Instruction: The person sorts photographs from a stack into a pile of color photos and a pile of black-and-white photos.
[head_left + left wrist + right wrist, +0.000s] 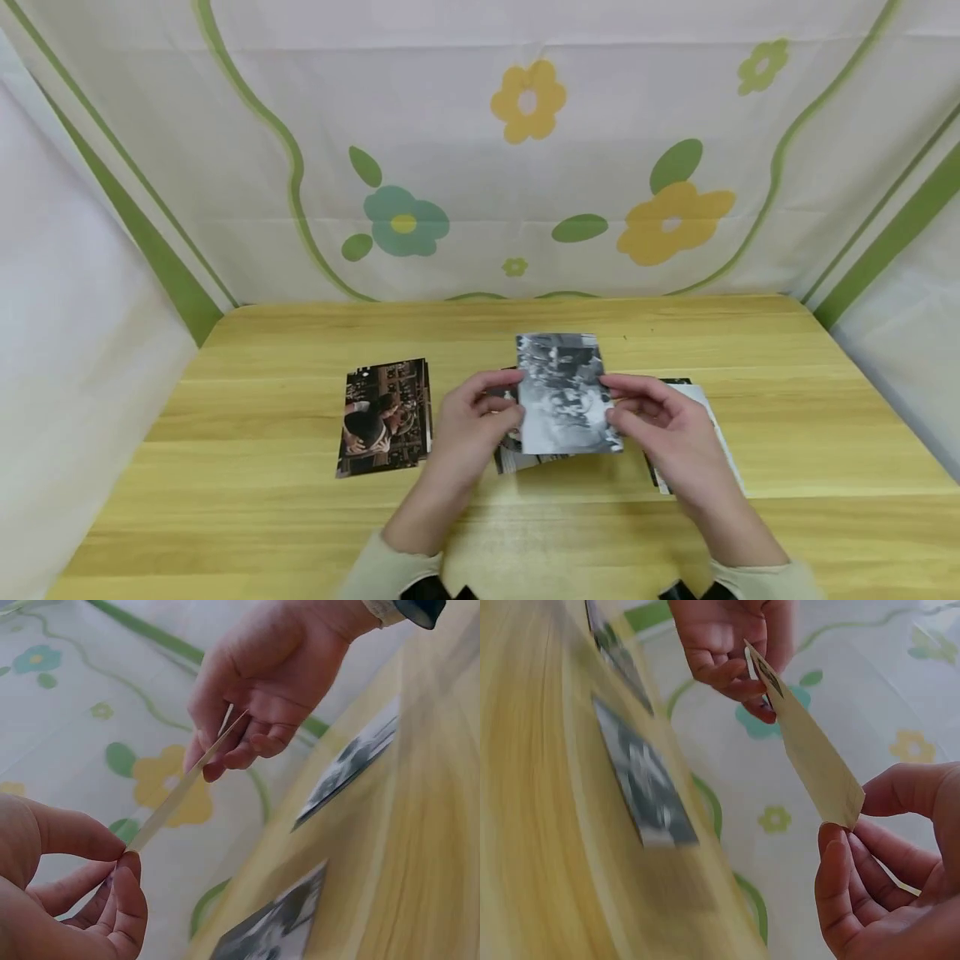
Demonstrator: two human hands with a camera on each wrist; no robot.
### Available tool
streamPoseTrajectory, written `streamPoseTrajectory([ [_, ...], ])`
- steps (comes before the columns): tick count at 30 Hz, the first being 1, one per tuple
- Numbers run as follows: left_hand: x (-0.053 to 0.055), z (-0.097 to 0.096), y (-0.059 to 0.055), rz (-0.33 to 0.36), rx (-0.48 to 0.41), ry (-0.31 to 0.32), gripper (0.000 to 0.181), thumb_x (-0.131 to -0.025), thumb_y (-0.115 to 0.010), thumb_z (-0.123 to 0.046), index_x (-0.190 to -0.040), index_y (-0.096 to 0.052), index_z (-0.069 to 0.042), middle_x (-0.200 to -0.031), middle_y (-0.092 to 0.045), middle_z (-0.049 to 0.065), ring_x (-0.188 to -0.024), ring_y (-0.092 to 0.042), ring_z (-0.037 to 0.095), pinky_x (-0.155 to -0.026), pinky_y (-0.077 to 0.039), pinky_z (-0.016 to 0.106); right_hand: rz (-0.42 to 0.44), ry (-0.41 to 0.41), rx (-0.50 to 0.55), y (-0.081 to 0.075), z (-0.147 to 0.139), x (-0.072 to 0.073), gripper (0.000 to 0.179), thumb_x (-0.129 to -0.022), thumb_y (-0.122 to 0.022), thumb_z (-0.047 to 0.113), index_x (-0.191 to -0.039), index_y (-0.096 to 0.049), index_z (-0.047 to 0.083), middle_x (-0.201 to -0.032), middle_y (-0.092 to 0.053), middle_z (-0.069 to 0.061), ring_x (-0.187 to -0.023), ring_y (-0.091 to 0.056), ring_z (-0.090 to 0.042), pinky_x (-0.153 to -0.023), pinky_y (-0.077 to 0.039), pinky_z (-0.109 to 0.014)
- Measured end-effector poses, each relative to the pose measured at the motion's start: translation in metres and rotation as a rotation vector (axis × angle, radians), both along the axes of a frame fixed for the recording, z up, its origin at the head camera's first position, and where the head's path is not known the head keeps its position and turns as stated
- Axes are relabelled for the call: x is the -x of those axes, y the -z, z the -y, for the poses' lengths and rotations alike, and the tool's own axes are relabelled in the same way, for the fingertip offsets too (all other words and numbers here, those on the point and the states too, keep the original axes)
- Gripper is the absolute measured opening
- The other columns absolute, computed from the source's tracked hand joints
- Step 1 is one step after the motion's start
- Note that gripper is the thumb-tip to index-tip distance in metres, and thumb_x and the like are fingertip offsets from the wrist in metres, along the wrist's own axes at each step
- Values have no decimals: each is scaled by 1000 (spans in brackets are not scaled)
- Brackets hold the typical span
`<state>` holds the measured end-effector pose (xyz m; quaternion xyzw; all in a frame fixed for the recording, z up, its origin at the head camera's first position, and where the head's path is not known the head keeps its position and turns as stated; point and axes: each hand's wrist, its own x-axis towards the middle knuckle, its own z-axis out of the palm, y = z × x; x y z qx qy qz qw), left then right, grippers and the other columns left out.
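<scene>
A black-and-white photo print is held up above the table, its left edge pinched by my left hand and its right edge by my right hand. From the right wrist view, the pale back of the print shows between the two hands; the left wrist view catches it almost edge-on. Below it, partly covered, lies another photo in the middle of the table. To the left rests a small stack of photos with a dark brownish picture on top. Under my right hand are more prints, mostly hidden.
The wooden table carries the photos in three spots, side by side. A white cloth with green lines and flowers hangs behind it, and white cloth also stands at both sides.
</scene>
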<state>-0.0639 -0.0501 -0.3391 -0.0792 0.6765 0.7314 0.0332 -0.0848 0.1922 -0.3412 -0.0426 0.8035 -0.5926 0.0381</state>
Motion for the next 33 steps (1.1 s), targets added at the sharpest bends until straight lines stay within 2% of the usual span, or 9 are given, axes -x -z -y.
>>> streamPoseTrajectory([
  [4,10,-39,6,0,12,68,40,-89,-76,4,-125,-76,-13,-118,-75,8,-89,-67,13,-65,-50,23,35,70,-68,6,-39,1,41,-101,-76,15,-141,-69,12,-109,-75,19,-102,-68,-1,-84,-57,-15],
  [9,19,-82,14,9,11,147,42,-86,-77,6,-122,-77,-16,-122,-71,-4,-89,-66,5,-68,-55,24,47,155,-172,17,-84,0,40,-100,-78,19,-140,-71,19,-105,-74,28,-98,-67,6,-79,-56,-12],
  [14,24,-110,20,109,0,218,44,-87,-81,1,-124,-77,-23,-106,-70,-4,-87,-67,10,-75,-59,31,63,196,-276,26,-118,-2,39,-101,-78,27,-140,-72,23,-103,-72,35,-96,-65,12,-77,-54,-11],
  [17,26,-119,23,166,-6,248,43,-88,-82,-2,-125,-76,-23,-97,-70,-2,-85,-66,12,-77,-57,34,76,200,-308,32,-130,-3,41,-102,-77,30,-141,-71,22,-104,-70,36,-96,-63,13,-77,-53,-11],
  [22,28,-127,28,184,-23,270,40,-89,-82,-4,-125,-75,-21,-94,-72,-1,-83,-67,13,-79,-58,36,95,200,-347,40,-141,-5,42,-102,-77,33,-142,-71,20,-103,-69,36,-94,-63,14,-75,-54,-13],
  [28,26,-131,32,195,17,265,34,-90,-80,-5,-122,-77,-17,-103,-71,-4,-91,-65,13,-87,-58,37,112,163,-409,50,-142,-3,47,-103,-75,32,-143,-68,9,-101,-68,36,-91,-62,13,-74,-54,-15],
  [33,22,-130,33,193,86,263,27,-90,-78,-9,-116,-79,-18,-108,-72,-8,-93,-64,12,-87,-57,37,102,152,-478,54,-141,0,52,-103,-76,32,-145,-65,4,-100,-68,32,-88,-61,11,-71,-54,-18],
])
